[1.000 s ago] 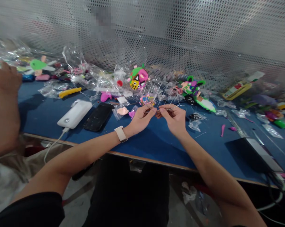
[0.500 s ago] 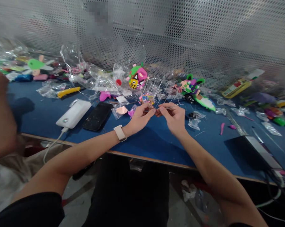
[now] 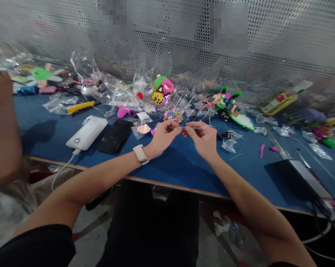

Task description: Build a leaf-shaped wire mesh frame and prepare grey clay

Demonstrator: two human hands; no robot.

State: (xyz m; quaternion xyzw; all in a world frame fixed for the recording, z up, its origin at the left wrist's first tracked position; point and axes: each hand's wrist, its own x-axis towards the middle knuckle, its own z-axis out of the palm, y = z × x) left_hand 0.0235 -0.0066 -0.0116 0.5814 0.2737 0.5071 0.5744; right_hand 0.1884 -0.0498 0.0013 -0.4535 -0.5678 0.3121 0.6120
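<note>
My left hand (image 3: 166, 136) and my right hand (image 3: 203, 139) meet just above the table, thumbs and fingertips pinched together. Between them they grip thin silvery wires (image 3: 187, 107), several of which fan upward and away from my fingers. Exactly where the wires join is hidden by the fingertips. Behind my left hand lies a small multicoloured clay piece (image 3: 172, 115). Farther back sits a round pink, green and yellow clay figure with a cat face (image 3: 162, 91). A peach clay lump (image 3: 143, 128) in clear wrapping lies left of my left hand.
A white power bank (image 3: 87, 132) with a cable and a black phone (image 3: 115, 135) lie left. Near the yellow cutter (image 3: 81, 107) are plastic wrappers. Clay figures (image 3: 225, 100) stand back right; a dark device (image 3: 301, 180) lies front right. Another person's arm (image 3: 3, 129) reaches in at left.
My fingers have shifted slightly at the pinch, and the fanned wires have changed angle a little. The other person's arm at left has moved, its hand no longer fully visible.
</note>
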